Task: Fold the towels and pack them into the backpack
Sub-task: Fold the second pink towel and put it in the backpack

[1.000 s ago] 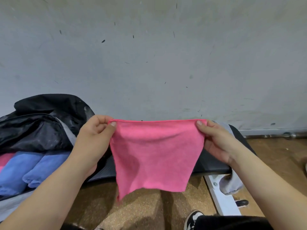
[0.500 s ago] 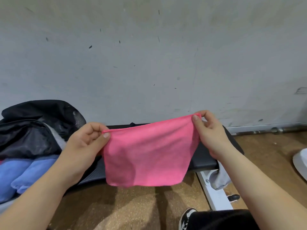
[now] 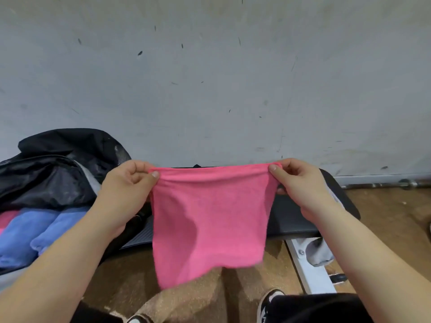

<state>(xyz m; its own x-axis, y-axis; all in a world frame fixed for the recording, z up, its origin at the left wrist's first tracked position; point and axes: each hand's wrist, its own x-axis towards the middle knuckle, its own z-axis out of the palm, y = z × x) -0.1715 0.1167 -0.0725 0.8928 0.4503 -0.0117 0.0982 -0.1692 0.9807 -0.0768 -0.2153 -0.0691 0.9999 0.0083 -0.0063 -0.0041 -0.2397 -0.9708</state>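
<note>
A pink towel hangs in the air in front of me, stretched by its top edge. My left hand pinches its top left corner and my right hand pinches its top right corner. The lower edge hangs loose above the floor. At the left lies the open black backpack, with folded blue towels and a strip of pink cloth inside it.
A black padded bench runs behind the towel, on a white metal frame. Grey cloth hangs off its right end. A grey wall stands close behind. My shoes rest on the brown floor.
Both hands levelled the towel's top edge, which had tilted up to the right half a second ago. The towel now hangs longer and its lower edge swings.
</note>
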